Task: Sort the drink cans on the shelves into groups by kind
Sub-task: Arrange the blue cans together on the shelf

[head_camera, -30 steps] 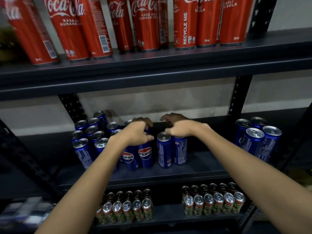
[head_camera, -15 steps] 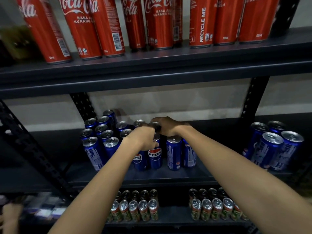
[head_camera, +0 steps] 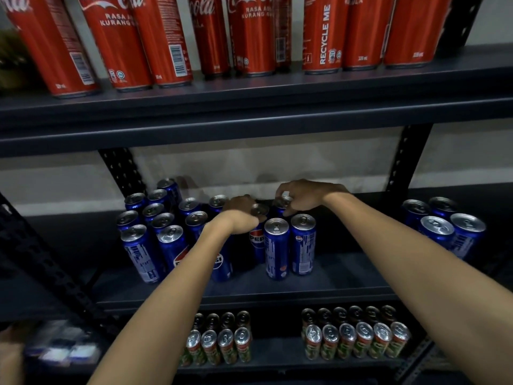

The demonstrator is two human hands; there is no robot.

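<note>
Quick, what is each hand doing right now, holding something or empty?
Left hand: fingers curled over the top of a blue Pepsi can.
Right hand: fingertips pinching the top of another Pepsi can behind.

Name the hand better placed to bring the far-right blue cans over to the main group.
Right hand: its arm lies on that side, nearer the far-right blue cans. Left hand would probably have to cross over.

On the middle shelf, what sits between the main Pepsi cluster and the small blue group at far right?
Only bare dark shelf lies between the Pepsi cluster and the right-hand group, head view.
</note>
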